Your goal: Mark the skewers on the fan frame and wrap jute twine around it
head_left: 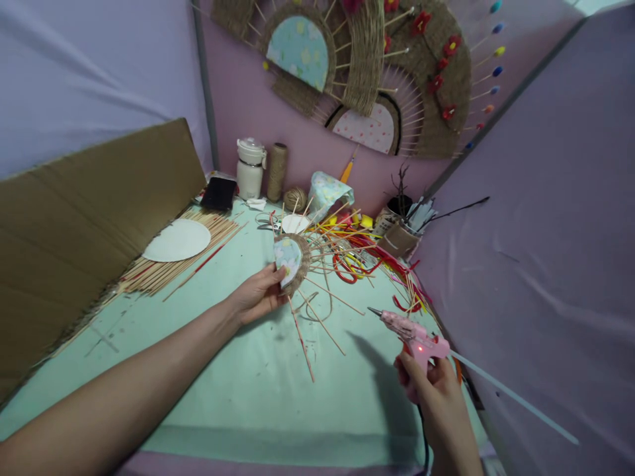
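My left hand (262, 294) grips a half-round craft piece (292, 261) by its straight edge, thumb on the front. Floral fabric covers its middle, brown twine wraps its curved rim, and several thin wooden sticks (322, 324) fan out from that rim to the right and down. My right hand (434, 393) is wrapped round the handle of a pink hot glue gun (414, 334). A red light glows on the gun's side, and a long glue stick (516, 393) pokes out of its back. The nozzle points left, near one stick's tip but apart from it.
A white oval (178, 240) lies on a row of sticks at left beside a cardboard sheet (89, 218). Behind stand a white jar (251, 168), a twine spool (278, 172) and a twine ball (295, 198). Red-handled scissors (343, 270) and coloured strips lie right; decorated fans (370, 125) hang on the wall.
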`<state>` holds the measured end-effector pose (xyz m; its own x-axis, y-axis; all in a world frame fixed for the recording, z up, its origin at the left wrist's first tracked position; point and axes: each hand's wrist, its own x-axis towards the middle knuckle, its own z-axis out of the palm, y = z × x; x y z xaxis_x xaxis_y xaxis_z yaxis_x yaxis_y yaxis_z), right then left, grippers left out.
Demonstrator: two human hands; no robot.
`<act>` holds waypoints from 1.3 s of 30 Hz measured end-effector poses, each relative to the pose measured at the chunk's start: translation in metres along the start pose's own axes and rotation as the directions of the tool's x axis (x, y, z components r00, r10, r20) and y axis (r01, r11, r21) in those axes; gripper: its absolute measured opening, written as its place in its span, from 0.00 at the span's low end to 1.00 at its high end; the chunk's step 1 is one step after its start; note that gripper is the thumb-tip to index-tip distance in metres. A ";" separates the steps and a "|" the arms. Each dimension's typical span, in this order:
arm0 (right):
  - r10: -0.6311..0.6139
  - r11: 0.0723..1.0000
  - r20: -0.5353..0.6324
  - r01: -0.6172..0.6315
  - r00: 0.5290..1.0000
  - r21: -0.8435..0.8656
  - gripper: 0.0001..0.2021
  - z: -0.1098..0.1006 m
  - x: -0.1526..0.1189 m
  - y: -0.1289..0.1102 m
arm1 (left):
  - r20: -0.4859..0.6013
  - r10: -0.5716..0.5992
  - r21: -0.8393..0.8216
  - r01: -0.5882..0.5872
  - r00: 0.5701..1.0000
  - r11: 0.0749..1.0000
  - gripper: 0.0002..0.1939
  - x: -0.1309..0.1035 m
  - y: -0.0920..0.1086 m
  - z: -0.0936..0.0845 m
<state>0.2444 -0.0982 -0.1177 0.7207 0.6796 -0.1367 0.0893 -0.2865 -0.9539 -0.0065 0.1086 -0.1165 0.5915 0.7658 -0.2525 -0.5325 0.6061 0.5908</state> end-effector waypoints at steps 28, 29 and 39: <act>-0.117 0.988 0.405 0.065 0.907 0.140 0.33 0.101 -0.055 -0.038 | 0.185 -0.163 -0.185 0.198 0.969 0.963 0.21 -0.001 -0.006 -0.001; -0.123 0.988 0.413 0.071 0.903 0.139 0.33 0.102 -0.056 -0.038 | 0.188 -0.162 -0.172 0.195 0.969 0.966 0.20 -0.002 -0.006 0.000; -0.083 0.980 0.360 0.010 0.929 0.199 0.34 0.095 -0.049 -0.022 | 0.138 -0.115 0.012 0.114 0.984 0.993 0.12 -0.009 -0.007 0.009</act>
<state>0.1420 -0.0608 -0.1153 0.4147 0.8984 -0.1445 -0.0418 -0.1398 -0.9893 -0.0025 0.0955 -0.1117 0.7269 0.6539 -0.2101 -0.4542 0.6871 0.5671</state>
